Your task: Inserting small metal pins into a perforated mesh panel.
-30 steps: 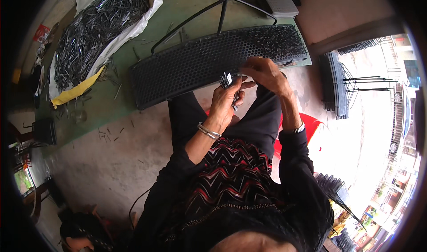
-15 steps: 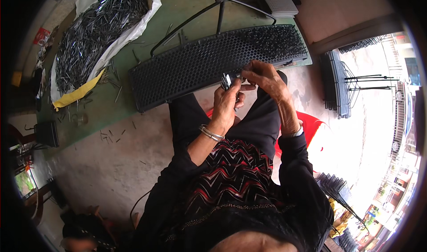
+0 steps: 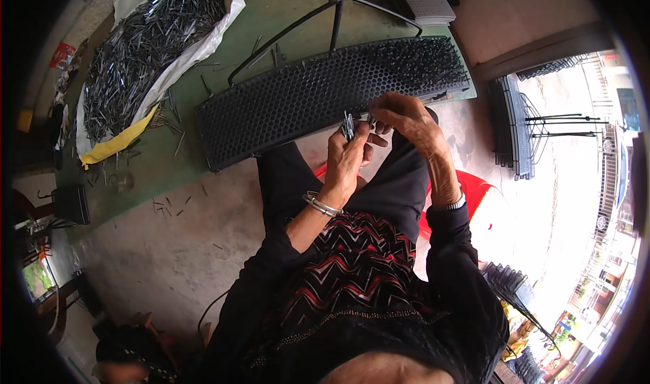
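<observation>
Left hand (image 3: 345,159), grip wrapped around thin dark strips (image 3: 349,126), right hand (image 3: 407,123) curled just beside, cannot tell its grip

Black sleeves (image 3: 450,248), red-black-white zigzag top (image 3: 359,262), beaded trim (image 3: 365,314), dark trousers (image 3: 389,198). Silver bangles (image 3: 321,204) on left wrist, pale band (image 3: 458,202) on right.

In a round fisheye view, a green-topped table (image 3: 95,204) stretched across the upper left of a workroom, above a grey, scuffed floor (image 3: 149,262). A partly hidden red plastic seat (image 3: 475,198) stood right of centre, and a plain brownish wall (image 3: 521,8) filled the upper right. Strong daylight flooded in from the open right side, bleaching the pale ground (image 3: 531,221) outside almost white in front of buildings (image 3: 606,265) bent by the lens, while a small opening (image 3: 37,279) at the lower left showed a patch of green.
</observation>
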Demonstrator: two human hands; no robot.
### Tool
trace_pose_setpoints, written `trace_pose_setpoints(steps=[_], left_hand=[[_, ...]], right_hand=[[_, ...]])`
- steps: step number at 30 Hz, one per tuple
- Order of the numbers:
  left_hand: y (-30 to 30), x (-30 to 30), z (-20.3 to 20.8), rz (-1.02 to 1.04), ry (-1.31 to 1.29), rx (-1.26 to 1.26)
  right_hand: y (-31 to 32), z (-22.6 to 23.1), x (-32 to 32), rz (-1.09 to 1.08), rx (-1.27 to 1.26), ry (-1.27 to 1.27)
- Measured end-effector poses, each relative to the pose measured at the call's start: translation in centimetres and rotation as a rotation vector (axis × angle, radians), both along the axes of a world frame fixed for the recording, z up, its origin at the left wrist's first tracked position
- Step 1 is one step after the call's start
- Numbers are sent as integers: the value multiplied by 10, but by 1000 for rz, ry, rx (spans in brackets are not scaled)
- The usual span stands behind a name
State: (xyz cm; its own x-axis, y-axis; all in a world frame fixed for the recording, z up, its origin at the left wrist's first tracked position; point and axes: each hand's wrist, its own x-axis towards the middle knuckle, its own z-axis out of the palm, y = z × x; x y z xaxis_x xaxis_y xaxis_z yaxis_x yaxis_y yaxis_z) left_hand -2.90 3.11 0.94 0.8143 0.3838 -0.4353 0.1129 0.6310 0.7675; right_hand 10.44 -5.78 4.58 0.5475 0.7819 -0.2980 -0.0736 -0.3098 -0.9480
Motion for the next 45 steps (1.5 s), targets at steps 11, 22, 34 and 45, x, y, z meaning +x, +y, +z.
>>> trace_pose_setpoints(steps=[11,22,34,45], left_hand=[[4,6,-5,23,-42,-284],[9,-2,-18,-31,14,-462],[11,-7,-12,-20,-87,-453],[9,-10,-2,-4,-106,-368]], right_hand=[[10,6,20,-481,43,-698],[29,-41,39,-498,9,-1091],[37,-31,48,-346,-172,-1285],[0,6,2,144,-94,-482]])
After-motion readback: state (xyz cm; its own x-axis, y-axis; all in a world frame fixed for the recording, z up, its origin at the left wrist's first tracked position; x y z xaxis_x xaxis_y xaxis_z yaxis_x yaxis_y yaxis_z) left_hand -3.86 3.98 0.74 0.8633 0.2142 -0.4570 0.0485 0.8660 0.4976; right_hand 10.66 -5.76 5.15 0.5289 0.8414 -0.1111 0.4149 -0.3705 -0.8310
